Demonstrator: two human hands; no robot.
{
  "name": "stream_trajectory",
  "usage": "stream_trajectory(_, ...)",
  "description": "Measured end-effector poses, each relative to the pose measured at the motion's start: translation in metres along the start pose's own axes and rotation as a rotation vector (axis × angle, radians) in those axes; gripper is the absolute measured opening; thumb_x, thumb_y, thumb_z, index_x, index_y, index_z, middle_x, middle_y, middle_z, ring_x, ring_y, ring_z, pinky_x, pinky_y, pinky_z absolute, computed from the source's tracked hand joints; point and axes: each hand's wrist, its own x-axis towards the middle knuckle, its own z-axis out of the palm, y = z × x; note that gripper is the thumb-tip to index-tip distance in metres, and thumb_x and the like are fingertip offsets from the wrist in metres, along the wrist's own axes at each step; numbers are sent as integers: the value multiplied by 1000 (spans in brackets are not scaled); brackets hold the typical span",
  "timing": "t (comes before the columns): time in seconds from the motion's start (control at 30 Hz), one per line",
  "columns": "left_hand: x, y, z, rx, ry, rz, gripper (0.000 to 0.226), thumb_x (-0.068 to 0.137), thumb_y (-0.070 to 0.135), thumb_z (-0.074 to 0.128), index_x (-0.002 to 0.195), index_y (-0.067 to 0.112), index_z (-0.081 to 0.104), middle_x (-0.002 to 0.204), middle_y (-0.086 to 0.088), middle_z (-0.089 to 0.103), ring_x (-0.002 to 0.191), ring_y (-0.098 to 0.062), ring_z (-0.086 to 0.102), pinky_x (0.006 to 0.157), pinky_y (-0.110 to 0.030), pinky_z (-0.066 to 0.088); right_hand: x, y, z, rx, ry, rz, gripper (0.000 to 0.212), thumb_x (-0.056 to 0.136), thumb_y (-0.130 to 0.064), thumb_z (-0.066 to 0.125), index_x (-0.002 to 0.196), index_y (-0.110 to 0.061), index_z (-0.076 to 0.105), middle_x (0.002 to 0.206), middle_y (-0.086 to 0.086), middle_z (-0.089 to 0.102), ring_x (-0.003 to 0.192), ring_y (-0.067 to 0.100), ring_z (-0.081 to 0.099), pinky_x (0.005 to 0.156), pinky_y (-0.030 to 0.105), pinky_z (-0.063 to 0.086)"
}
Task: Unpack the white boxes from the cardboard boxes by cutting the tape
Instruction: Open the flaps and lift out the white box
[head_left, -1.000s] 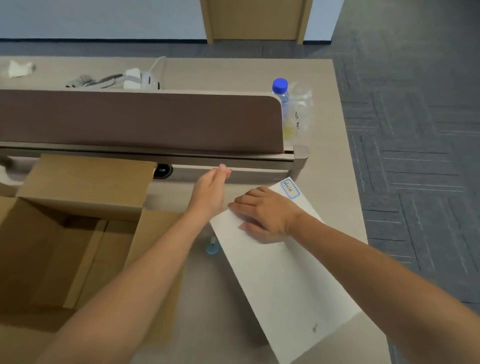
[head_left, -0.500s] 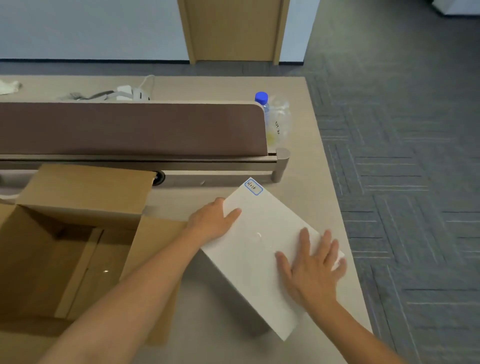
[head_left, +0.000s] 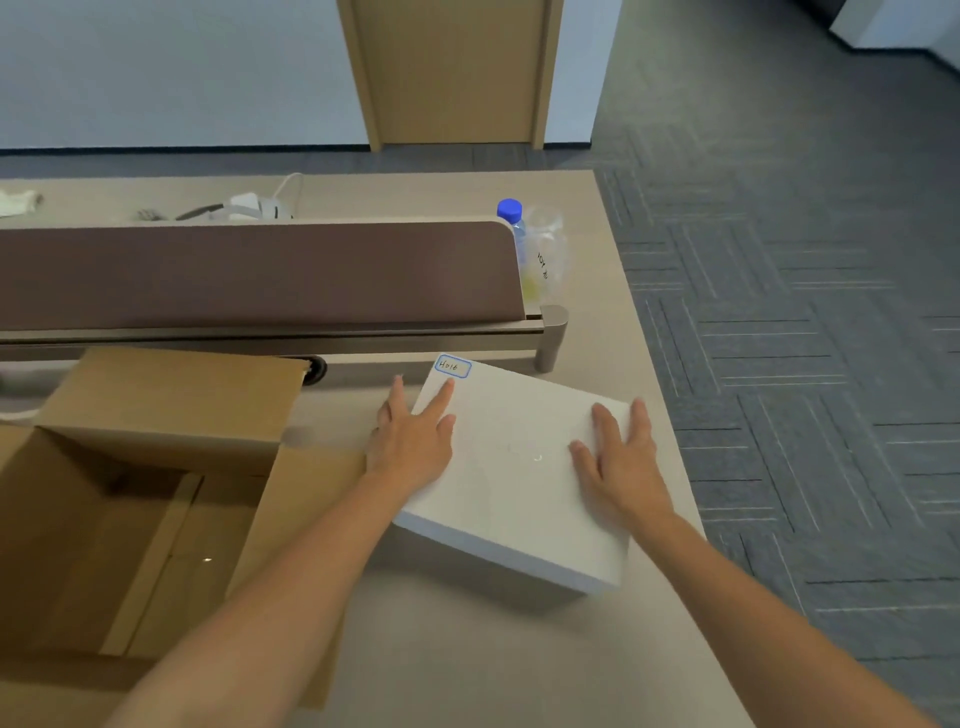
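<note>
A flat white box (head_left: 519, 467) with a small blue-edged label at its far corner lies on the beige table (head_left: 467, 649), right of centre. My left hand (head_left: 415, 441) rests flat on the box's left edge, fingers straight. My right hand (head_left: 621, 452) lies flat on the box's right side, fingers spread. An open cardboard box (head_left: 130, 519) stands to the left with its flaps folded out; its inside looks bare. No cutter is in view.
A brown divider panel (head_left: 260, 275) on a metal rail runs across the table behind the boxes. A blue-capped bottle (head_left: 511, 218) and a clear plastic bag stand at its right end. Cables and a white adapter (head_left: 254, 208) lie beyond. The table's right edge drops to grey carpet.
The white box has come down from tilted to flat on the table and turned. My right hand slid to the box's right side; my left hand moved onto its left edge.
</note>
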Motion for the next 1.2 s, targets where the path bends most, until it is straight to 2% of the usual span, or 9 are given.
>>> stream_trajectory(0.13,6,3,11,-11,92,29,53,106,42,24,158,40,12,165,-1,-17,151,-31,-3,118,-49,25,45,5,-13,-20,-65,-114,52,100,-51,36,149,-36,26,163,-4,-13,146,32,21,110,50,36)
stream_trajectory(0.3,26,11,21,-127,141,-7,54,105,37,28,158,32,17,167,-1,-6,150,-32,8,120,-45,23,92,11,-22,-56,-90,-202,51,100,-53,30,148,-39,24,160,-14,-12,135,31,43,103,47,44)
stream_trajectory(0.4,44,13,20,-159,173,-15,53,105,36,29,158,31,21,167,-2,-3,148,-33,14,119,-45,24,113,9,-23,-42,-87,-226,51,100,-53,30,149,-38,25,161,-11,-11,128,31,51,101,43,46)
stream_trajectory(0.67,56,21,19,-185,182,-76,52,105,36,28,157,35,21,166,0,-3,148,-32,18,118,-46,27,137,6,-27,-63,-90,-263,48,100,-49,32,147,-37,28,161,-5,-9,117,33,57,95,38,47)
stream_trajectory(0.8,50,26,12,-127,128,-112,54,106,41,24,158,36,15,167,-2,-3,148,-34,19,118,-47,26,131,-5,-31,-187,-66,-235,45,101,-49,29,144,-37,26,164,6,-6,124,37,49,90,44,48)
stream_trajectory(0.87,43,26,6,-89,100,-122,57,105,45,26,159,31,14,166,-7,1,146,-36,21,118,-46,26,123,-12,-30,-302,3,-186,47,101,-50,30,142,-29,28,163,16,-1,122,40,49,86,45,45)
stream_trajectory(1.0,11,24,-11,-128,117,-109,60,104,47,31,158,24,19,163,-9,16,146,-33,24,117,-44,26,86,-21,-26,-345,35,-64,67,94,-66,30,146,-25,24,161,21,-2,136,42,33,106,52,36)
stream_trajectory(1.13,-27,13,-20,-169,157,-45,56,103,45,36,154,21,33,156,-7,32,141,-28,33,114,-43,32,31,-20,-1,-566,-137,-296,103,72,-93,25,152,-36,-7,161,12,-20,147,46,-8,111,68,7)
stream_trajectory(1.2,-41,5,-21,-201,167,-11,54,102,45,38,150,22,39,150,-7,38,139,-26,35,113,-44,34,22,-18,8,-705,-162,-400,111,72,-91,35,151,-36,-19,162,7,-23,145,49,-17,108,74,5)
